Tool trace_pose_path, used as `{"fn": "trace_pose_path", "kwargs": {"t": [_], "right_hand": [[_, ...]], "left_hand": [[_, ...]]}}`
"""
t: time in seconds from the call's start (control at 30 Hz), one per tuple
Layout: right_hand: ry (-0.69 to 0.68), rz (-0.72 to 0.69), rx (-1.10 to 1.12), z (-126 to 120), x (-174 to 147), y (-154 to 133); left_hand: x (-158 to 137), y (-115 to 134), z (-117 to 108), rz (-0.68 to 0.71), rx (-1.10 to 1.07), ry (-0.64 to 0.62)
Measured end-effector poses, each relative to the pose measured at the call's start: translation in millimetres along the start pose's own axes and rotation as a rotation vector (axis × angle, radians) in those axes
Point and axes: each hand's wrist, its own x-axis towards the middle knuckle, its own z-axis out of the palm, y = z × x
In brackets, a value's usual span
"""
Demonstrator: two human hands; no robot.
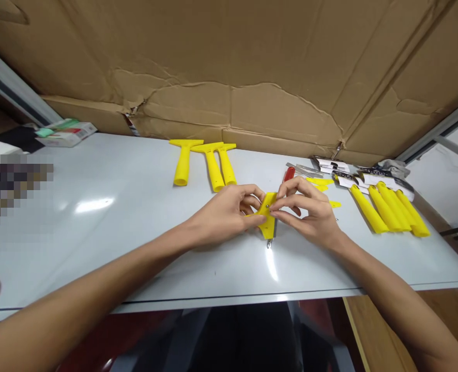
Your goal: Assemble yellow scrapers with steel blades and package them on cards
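My left hand (239, 211) is closed around a yellow plastic scraper (269, 219), its wide head turned to the right. A grey metal blade (275, 228) shows along the head's right edge. At the middle of the head sits a small screw (268, 206), and the thumb and fingertips of my right hand (310, 209) pinch at it. Small metal screws (269, 244) lie on the table just below the head. Behind my right fingers a red-handled screwdriver (289, 173) rests on the table, partly hidden.
Several yellow T-shaped scraper handles (182, 165) lie at the back of the white table (136, 170). To the right are loose blades (304, 170), small yellow plates (320, 182) and several carded scrapers (386, 206). A box (68, 133) stands back left; cardboard (229, 62) walls the rear.
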Motion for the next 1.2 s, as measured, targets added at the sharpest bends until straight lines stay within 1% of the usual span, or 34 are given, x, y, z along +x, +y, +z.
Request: {"fn": "trace_pose_path", "kwargs": {"t": [0.1,0.17,0.27,0.47,0.6,0.7,0.77,0.8,0.87,0.93,1.0,1.07,1.2], "right_hand": [[0.012,0.035,-0.029,1.1,-0.6,0.0],[0.017,0.088,-0.018,1.7,-0.7,-2.4],[0.036,0.218,0.036,2.7,-0.4,-8.2],[0.069,0.468,0.178,4.7,-1.0,-18.6],[0.14,0.548,0.305,7.2,-3.3,-20.4],[0.184,0.581,0.396,8.7,-4.4,-20.3],[0.183,0.548,0.385,9.0,-4.7,-20.7],[0.173,0.504,0.339,8.9,-4.8,-21.0],[0.163,0.37,0.19,8.1,-4.8,-21.6],[0.158,0.208,0.025,7.2,-4.8,-21.5],[0.153,0.1,-0.094,6.6,-5.0,-20.9],[0.145,0.065,-0.155,6.6,-5.3,-20.5],[0.163,0.08,-0.177,7.2,-4.4,-23.4]], "left_hand": [[-1.2,0.7,3.1,-0.002,-0.022,-0.021],[-1.6,0.2,4.0,0.012,0.0,-0.007],[-1.9,-1.7,4.8,0.061,0.074,0.039],[-1.8,-6.8,8.8,0.223,0.29,0.157],[-3.9,-8.8,9.7,0.279,0.35,0.192],[-5.2,-8.9,9.4,0.305,0.377,0.202],[-5.4,-8.4,9.2,0.312,0.392,0.203],[-5.3,-7.9,9.1,0.307,0.393,0.198],[-5.3,-6.3,8.7,0.283,0.37,0.18],[-5.6,-4.0,8.3,0.253,0.322,0.159],[-6.2,-1.5,8.0,0.228,0.279,0.142],[-6.5,0.2,7.8,0.212,0.247,0.13],[-6.2,0.9,7.6,0.193,0.199,0.119]]}}
